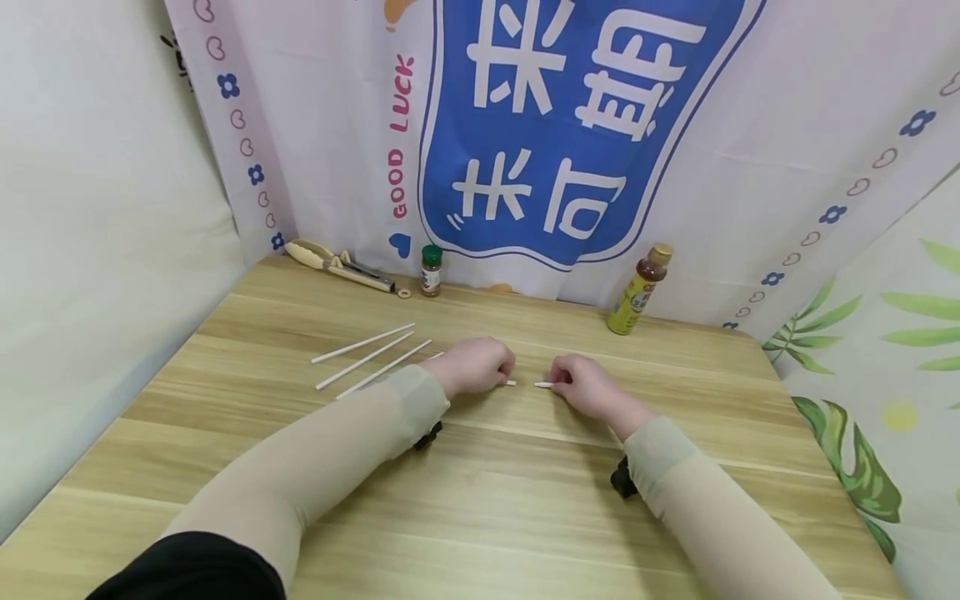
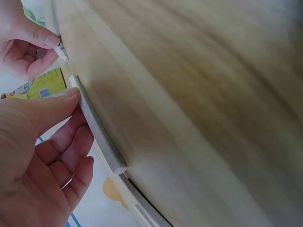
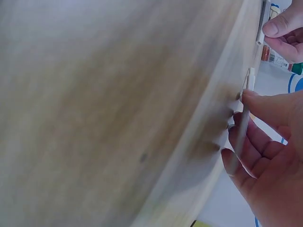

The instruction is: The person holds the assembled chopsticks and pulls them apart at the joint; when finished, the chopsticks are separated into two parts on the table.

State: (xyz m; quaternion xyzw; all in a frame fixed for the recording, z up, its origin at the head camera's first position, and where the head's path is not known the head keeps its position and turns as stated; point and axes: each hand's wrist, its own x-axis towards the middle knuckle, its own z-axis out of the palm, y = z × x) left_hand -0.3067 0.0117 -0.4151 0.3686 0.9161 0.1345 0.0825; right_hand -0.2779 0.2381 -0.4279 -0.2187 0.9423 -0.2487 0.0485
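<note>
My left hand (image 1: pixel 480 367) pinches a slim white stick (image 2: pixel 99 125) between thumb and fingers, low over the wooden table. One end of that stick pokes out on the right side of the hand. Facing it across a small gap, my right hand (image 1: pixel 588 387) pinches a second, shorter-looking white stick (image 3: pixel 251 78); its tip points toward the left hand. In the right wrist view the fingers hide part of this stick. To the left of my left hand, several more white sticks (image 1: pixel 364 361) lie side by side at a slant.
Along the table's back edge lie tongs (image 1: pixel 341 267) with beige tips, a small ring (image 1: pixel 404 293) and a green-capped spice jar (image 1: pixel 431 271). A yellow-labelled bottle (image 1: pixel 637 292) stands at the back right. A printed curtain (image 1: pixel 322 125) hangs behind the table (image 1: pixel 487 517).
</note>
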